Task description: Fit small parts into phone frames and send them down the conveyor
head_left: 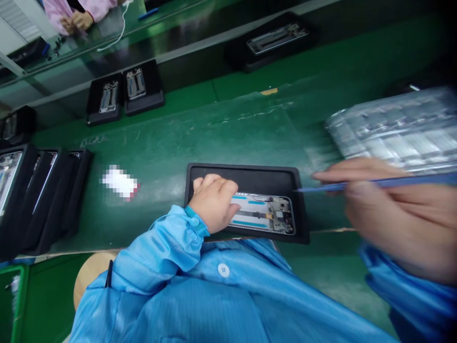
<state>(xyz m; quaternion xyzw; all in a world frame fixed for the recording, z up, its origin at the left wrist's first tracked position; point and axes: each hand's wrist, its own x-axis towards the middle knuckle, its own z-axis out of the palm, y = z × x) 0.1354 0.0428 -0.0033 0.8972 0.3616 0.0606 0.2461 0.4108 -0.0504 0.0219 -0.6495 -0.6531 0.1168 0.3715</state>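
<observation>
In the head view, an opened phone lies in a black foam tray, its circuit board and blue strips facing up. My left hand rests over the left end of that phone, fingers curled and thumb pressed on it, covering this part. To the right, my right hand grips a pair of blue tweezers, blurred by motion. Their fine tip points left, at the tray's right rim, apart from the phone.
Several black trays with phones lean together at the left. More trays with phones sit along the back. A clear plastic tray lies at the right. Across the bench are a co-worker's hands. A wooden stool is below.
</observation>
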